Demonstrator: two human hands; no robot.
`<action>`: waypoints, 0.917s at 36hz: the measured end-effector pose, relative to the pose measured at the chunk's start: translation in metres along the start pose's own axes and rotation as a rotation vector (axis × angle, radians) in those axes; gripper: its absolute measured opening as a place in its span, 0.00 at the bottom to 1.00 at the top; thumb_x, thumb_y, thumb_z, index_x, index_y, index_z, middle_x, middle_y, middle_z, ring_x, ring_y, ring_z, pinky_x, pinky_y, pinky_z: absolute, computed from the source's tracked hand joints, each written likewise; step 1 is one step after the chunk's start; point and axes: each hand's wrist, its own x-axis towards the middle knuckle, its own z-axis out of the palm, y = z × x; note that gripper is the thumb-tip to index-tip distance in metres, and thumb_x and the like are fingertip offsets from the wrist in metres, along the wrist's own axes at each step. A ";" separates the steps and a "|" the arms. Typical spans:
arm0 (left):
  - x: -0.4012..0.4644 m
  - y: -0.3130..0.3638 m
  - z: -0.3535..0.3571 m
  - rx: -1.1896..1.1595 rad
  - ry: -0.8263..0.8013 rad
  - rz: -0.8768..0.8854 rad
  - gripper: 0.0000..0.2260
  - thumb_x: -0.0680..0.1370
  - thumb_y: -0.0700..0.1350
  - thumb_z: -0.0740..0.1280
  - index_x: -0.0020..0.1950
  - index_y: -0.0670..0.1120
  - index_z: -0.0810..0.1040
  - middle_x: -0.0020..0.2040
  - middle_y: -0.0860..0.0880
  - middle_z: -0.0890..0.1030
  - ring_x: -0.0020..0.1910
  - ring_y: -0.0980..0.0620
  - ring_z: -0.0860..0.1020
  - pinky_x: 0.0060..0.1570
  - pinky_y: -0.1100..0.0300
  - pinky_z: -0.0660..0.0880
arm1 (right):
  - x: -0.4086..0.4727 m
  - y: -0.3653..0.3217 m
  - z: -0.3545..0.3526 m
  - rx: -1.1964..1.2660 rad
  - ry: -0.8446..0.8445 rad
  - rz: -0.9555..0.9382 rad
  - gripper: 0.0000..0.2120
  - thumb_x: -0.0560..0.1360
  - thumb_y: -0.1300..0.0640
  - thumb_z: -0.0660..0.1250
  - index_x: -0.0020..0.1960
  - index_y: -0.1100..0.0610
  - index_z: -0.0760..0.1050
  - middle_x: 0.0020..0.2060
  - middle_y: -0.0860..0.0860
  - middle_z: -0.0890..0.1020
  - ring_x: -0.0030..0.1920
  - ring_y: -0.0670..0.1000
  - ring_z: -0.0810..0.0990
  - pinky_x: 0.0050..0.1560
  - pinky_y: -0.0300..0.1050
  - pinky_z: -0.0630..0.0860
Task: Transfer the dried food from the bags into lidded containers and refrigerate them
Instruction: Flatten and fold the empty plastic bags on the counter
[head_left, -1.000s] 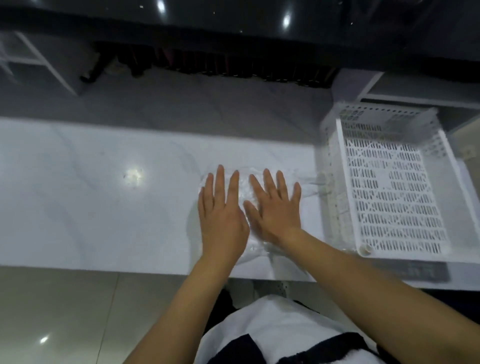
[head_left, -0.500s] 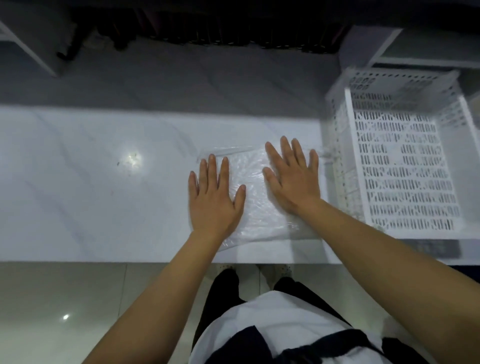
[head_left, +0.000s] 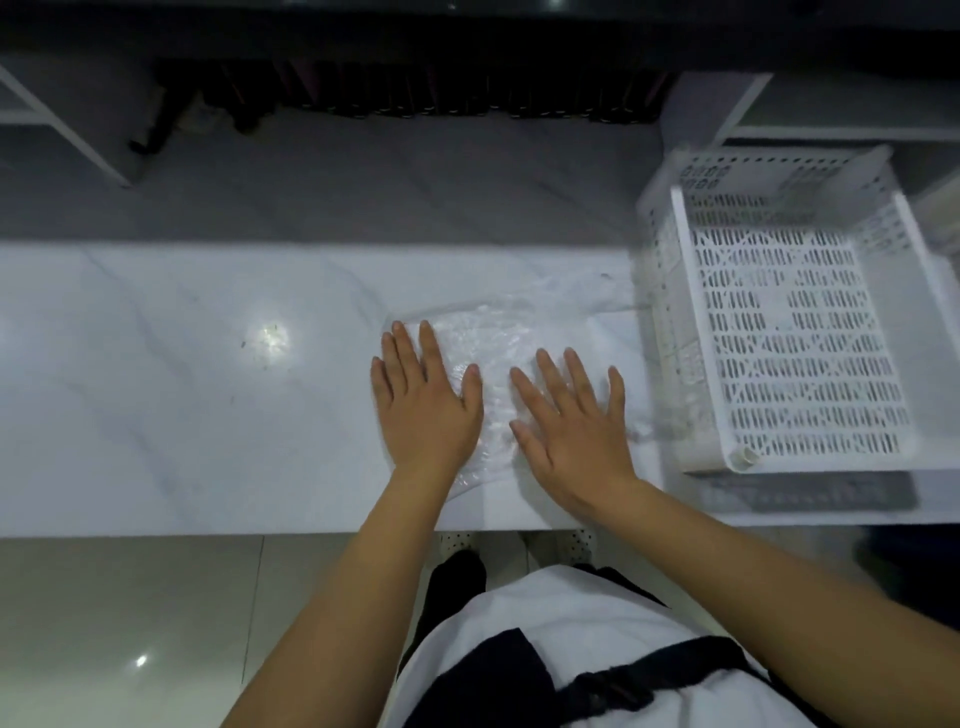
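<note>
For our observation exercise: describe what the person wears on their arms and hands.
Nothing: the left hand and right hand are bare, with no gloves, rings or watch visible. Both forearms are uncovered to the frame edge; no sleeves show.

White marble counter (head_left: 156, 415) with faint grey veins — clear bag (head_left: 493, 338), probably colourless — white basket (head_left: 680, 291) pierced with slotted lattice holes.

You see a white marble worktop (head_left: 156, 395) with a white perforated basket (head_left: 789, 343) at its right end, and pale floor tiles (head_left: 130, 623) below.
</note>
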 end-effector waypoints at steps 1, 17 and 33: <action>0.001 0.001 0.000 -0.010 -0.002 -0.028 0.34 0.83 0.63 0.45 0.83 0.45 0.43 0.83 0.41 0.42 0.82 0.45 0.40 0.80 0.47 0.40 | 0.001 0.003 0.000 -0.004 0.006 0.016 0.29 0.82 0.38 0.37 0.81 0.44 0.42 0.82 0.49 0.43 0.80 0.54 0.35 0.75 0.68 0.36; 0.024 -0.005 -0.018 -0.139 -0.052 0.077 0.34 0.81 0.65 0.53 0.83 0.54 0.47 0.83 0.46 0.42 0.81 0.45 0.38 0.78 0.46 0.36 | -0.007 -0.004 0.022 0.048 -0.035 -0.049 0.31 0.78 0.32 0.32 0.78 0.40 0.30 0.79 0.47 0.34 0.78 0.55 0.28 0.72 0.70 0.31; 0.119 0.000 -0.092 0.024 -0.471 0.193 0.16 0.69 0.46 0.78 0.37 0.47 0.70 0.40 0.49 0.74 0.37 0.49 0.71 0.32 0.57 0.64 | 0.015 0.029 -0.022 -0.065 0.023 -0.364 0.31 0.79 0.33 0.43 0.80 0.39 0.45 0.81 0.47 0.44 0.79 0.58 0.34 0.72 0.70 0.30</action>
